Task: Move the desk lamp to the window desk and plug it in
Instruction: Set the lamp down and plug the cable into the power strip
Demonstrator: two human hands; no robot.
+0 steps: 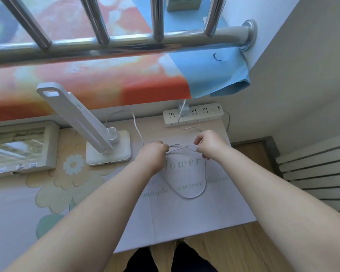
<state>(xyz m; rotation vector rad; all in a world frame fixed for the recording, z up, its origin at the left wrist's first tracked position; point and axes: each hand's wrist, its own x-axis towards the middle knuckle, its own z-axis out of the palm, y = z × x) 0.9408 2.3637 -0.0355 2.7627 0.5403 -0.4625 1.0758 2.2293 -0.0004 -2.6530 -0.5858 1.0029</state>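
Note:
A white desk lamp (108,146) stands on the window desk (185,222), its long head tilted up toward the back left. Its thin white cord (192,196) runs from behind the base, loops across the desk and rises to a white plug adapter (183,108) seated in a white power strip (192,114) at the desk's back edge. My left hand (152,152) and my right hand (208,144) both pinch the cord where it crosses itself, just right of the lamp base.
A framed mirror box (22,148) lies at the desk's left. Steel window bars (116,42) run above an orange and blue cloth (106,79). A radiator (318,173) stands at the right, beside the wall. Wood floor shows below the desk edge.

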